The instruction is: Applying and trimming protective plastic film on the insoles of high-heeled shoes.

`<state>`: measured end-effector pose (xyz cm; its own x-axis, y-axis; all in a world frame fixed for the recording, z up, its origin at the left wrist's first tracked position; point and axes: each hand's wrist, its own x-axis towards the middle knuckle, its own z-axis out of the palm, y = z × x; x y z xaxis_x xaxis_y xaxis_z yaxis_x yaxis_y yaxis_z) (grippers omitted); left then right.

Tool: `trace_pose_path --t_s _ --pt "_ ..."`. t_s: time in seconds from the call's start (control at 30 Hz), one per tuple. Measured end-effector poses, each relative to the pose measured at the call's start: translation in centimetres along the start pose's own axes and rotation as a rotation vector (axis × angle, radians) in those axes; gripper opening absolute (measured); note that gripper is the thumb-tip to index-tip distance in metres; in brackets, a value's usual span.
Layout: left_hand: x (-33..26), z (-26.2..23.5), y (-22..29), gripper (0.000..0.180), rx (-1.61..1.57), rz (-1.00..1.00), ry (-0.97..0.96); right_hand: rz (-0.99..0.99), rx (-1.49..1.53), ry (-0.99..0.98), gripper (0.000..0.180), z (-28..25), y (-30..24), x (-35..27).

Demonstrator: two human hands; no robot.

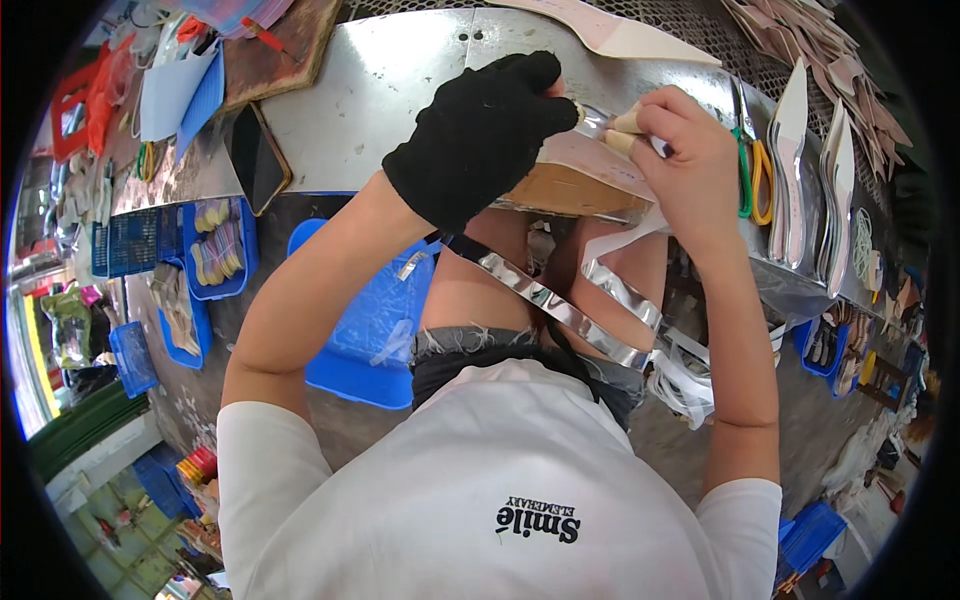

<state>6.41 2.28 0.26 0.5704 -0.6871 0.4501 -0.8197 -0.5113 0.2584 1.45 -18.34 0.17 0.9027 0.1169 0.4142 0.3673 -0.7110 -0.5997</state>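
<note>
My left hand [485, 140], in a black glove with bare fingertips, is closed above the near edge of the metal table. Between its thumb and finger is one end of a shiny silver strip [594, 122]. My right hand [690, 165] wears cream finger cots and pinches the same strip just to the right. A white strip [625, 236] hangs below my right hand, and a long silver band [545, 300] loops down across my lap. Right under the hands lies a pinkish flat piece [592, 158] with a tan block [570, 190] below it. My palms hide part of the grip.
A phone [256, 158] lies at the table's left edge. Green-handled scissors [743, 170] and orange-handled scissors [762, 180] lie right of my right hand, beside stacked pointed pale pieces [790, 160]. A large pale piece [610, 32] lies at the back. A blue tub [350, 370] stands below left.
</note>
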Motion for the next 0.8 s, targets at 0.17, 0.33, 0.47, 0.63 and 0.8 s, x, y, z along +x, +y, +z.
trace_pose_path --t_s 0.17,0.33,0.47,0.63,0.8 --pt "-0.1 0.3 0.0 0.019 0.018 0.031 0.025 0.171 0.055 -0.040 0.013 1.0 -0.1 -0.8" --pt "0.6 -0.1 0.3 0.033 0.009 0.094 -0.062 0.077 -0.187 0.008 0.016 2.0 -0.7 -1.3" --pt "0.6 2.0 -0.4 0.041 0.059 0.134 -0.102 0.103 -0.266 -0.103 0.018 1.4 -1.0 -1.2" --pt "0.5 2.4 -0.3 0.038 0.042 0.110 -0.053 0.119 -0.097 -0.220 0.014 -0.4 -0.1 -0.7" --pt "3.5 1.4 1.4 0.034 0.194 0.127 -0.261 0.151 -0.075 -0.253 0.014 -1.4 1.1 0.1"
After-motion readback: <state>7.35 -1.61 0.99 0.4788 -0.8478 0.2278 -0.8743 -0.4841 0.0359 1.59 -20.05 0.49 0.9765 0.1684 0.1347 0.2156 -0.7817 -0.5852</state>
